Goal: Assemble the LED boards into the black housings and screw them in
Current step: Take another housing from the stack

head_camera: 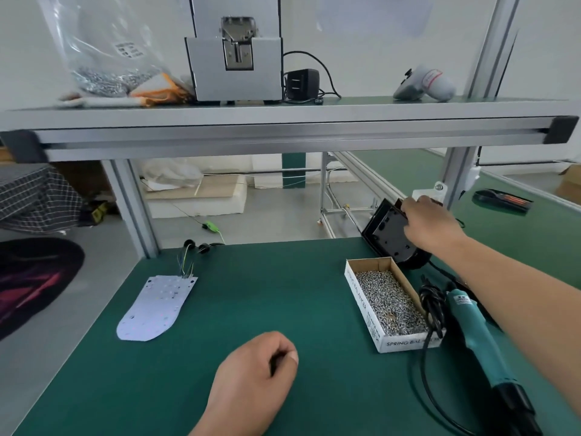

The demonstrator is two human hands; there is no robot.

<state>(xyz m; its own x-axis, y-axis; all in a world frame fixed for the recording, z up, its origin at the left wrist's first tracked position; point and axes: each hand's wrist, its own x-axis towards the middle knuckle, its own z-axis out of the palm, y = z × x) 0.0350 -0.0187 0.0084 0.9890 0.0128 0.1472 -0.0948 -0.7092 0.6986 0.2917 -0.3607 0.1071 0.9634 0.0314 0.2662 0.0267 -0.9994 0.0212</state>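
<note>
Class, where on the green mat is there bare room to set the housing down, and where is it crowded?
Widest bare patch: mat between LED board and screw box, from far edge to left hand. Smaller patch nearer than the board, left of that hand. Crowded: right side, with box, screwdriver, cable and right hand gripping housing.

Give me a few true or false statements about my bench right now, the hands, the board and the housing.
The right hand grips the black housing. True.
The LED board sits inside the housing. False: it lies flat on the green mat, apart from it.
The screw box is empty. False: it holds many screws.
The teal screwdriver lies unheld beside the box. True.
</note>
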